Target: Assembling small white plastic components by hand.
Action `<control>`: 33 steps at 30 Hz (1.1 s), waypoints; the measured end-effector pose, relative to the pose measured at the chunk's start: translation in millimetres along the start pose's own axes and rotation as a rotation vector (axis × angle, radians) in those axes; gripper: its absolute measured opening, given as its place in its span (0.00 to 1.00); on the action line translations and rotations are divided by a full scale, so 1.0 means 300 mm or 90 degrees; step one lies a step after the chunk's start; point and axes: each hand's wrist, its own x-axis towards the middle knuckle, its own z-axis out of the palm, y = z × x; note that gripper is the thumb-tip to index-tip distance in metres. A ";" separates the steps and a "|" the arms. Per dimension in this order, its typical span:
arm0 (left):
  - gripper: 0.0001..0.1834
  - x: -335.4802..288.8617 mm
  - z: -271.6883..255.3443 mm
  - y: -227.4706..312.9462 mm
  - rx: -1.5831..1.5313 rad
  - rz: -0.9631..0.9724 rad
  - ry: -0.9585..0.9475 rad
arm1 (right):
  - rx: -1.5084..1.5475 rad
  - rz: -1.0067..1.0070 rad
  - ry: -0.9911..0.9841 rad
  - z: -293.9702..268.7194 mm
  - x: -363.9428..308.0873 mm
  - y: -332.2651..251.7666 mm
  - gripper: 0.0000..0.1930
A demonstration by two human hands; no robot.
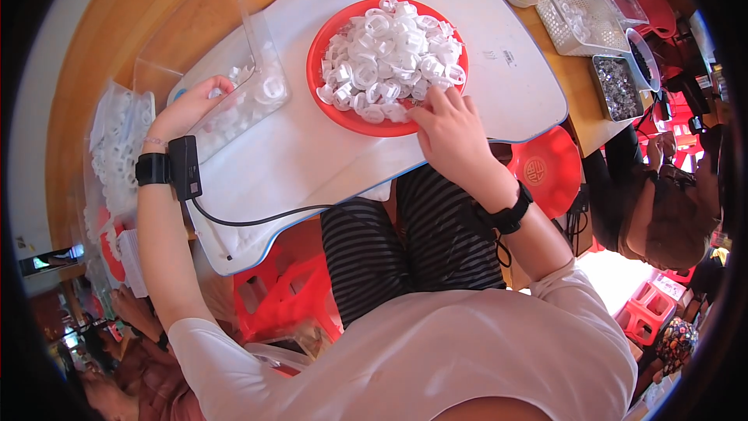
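Observation:
A round red plate [321,101] stands on the white table and carries a heap of small white plastic ring-shaped pieces [382,51]. My right hand [456,131] is at the plate's near right edge, fingers bent and closed among the pieces; what they pinch is hidden. To the left, a clear plastic box [269,54] holds more of the white pieces. My left hand [189,109] rests at this box's near left side, its fingers curled in over the wall. Whatever lies between those fingertips cannot be made out.
A white folding table [499,101] with a blue edge is before me. At the right stand a white perforated basket [573,47] and a metal tin [615,117] of small shiny parts. Bagged white pieces [125,140] lie far left. A red bowl [545,175] sits below the table's right edge. A black cable [265,222] trails from my left wrist.

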 end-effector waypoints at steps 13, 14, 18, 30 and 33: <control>0.16 0.026 0.002 -0.064 -0.004 0.033 0.151 | -0.084 -0.047 -0.044 -0.004 0.087 0.078 0.05; 0.15 0.024 0.002 -0.053 0.011 0.037 0.161 | -0.124 -0.087 -0.053 0.000 0.099 0.074 0.04; 0.15 0.018 -0.004 -0.079 -0.088 0.071 0.210 | -0.187 -0.104 -0.077 0.026 0.130 0.037 0.02; 0.12 -0.253 0.143 0.246 -0.326 0.216 0.467 | -0.147 -0.074 -0.018 0.047 0.112 0.018 0.03; 0.10 -0.182 0.180 0.215 -0.371 0.282 0.396 | -0.052 -0.043 0.021 0.034 0.110 0.007 0.03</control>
